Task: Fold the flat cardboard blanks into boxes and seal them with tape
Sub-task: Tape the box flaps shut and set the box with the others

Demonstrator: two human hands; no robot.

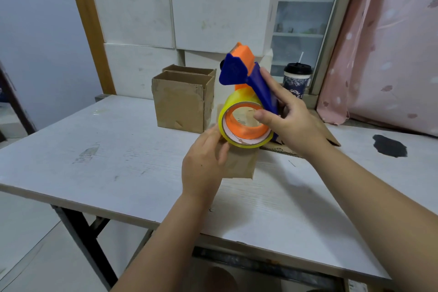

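Both hands are up over the middle of the counter (106,149), busy with a blue and orange tape dispenser (239,71). The right hand (291,121) grips it from the right side, fingers wrapped along the blue handle and the thumb hooked into the orange core. The left hand (203,163) comes in from below and left, thumb on the near lower edge of the yellow tape roll (239,99) and the fingers tucked behind it, pinching the roll. Directly under the hands a flat brown cardboard blank (239,163) lies on the counter, one corner poking out towards me, more of it stretching off to the right behind the right wrist. Further back on the counter stand two open-topped brown boxes (180,106), one right behind the other, in front of a stack of white cartons (213,7). A lidded cup (296,78) with a straw sits over by the window, next to a pink curtain (391,54), and a dark patch (388,146) marks the counter's right end.
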